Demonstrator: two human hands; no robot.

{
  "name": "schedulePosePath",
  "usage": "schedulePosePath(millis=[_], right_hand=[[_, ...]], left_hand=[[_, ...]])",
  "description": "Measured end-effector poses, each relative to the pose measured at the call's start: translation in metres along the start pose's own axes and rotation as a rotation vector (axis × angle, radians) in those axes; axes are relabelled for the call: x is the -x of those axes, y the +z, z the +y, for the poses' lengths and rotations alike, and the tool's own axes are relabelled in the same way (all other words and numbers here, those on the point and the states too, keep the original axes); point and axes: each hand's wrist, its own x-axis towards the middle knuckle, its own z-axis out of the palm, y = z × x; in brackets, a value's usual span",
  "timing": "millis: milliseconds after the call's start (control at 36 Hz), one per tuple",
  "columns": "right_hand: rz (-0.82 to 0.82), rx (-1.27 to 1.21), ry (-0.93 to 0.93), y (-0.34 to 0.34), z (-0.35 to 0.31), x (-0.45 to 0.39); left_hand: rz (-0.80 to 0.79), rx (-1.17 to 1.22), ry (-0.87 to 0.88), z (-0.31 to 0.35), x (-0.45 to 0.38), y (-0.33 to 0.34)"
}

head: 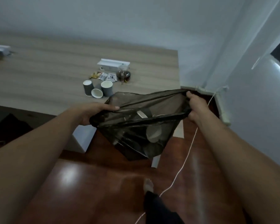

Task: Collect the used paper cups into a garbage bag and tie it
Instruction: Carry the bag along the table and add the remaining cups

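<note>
A thin dark garbage bag [141, 126] hangs in front of the table's near edge, its mouth stretched wide between my hands. My left hand [94, 113] grips the left rim. My right hand [195, 107] grips the right rim, fingers curled round the bunched plastic. Through the film I make out paper cups lying inside the bag [153, 133]. On the wooden table [39, 75] stand three grey paper cups: one upside down [88, 88], one tipped on its side [97, 92], one upright [107, 88].
Sachets [103, 76], a dark glass jar [124, 75] and a white box [113, 64] lie behind the cups. A white cord [183, 167] runs across the red-brown floor by the wall on the right. My bare foot [148, 185] is below the bag.
</note>
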Motion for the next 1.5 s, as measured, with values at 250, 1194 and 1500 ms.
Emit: schedulePosePath(millis=[250,1194,1500], right_hand=[[-0.187,0.025,0.136,0.124,0.002,-0.086],[-0.649,0.176,0.576,0.481,0.114,-0.117],[-0.529,0.181,0.565,0.566,0.16,-0.106]], left_hand=[[0.258,0.17,-0.018,0.039,-0.056,-0.114],[0.237,0.77,0.266,0.049,-0.094,-0.458],[0.157,0.663,0.186,0.061,-0.141,-0.548]])
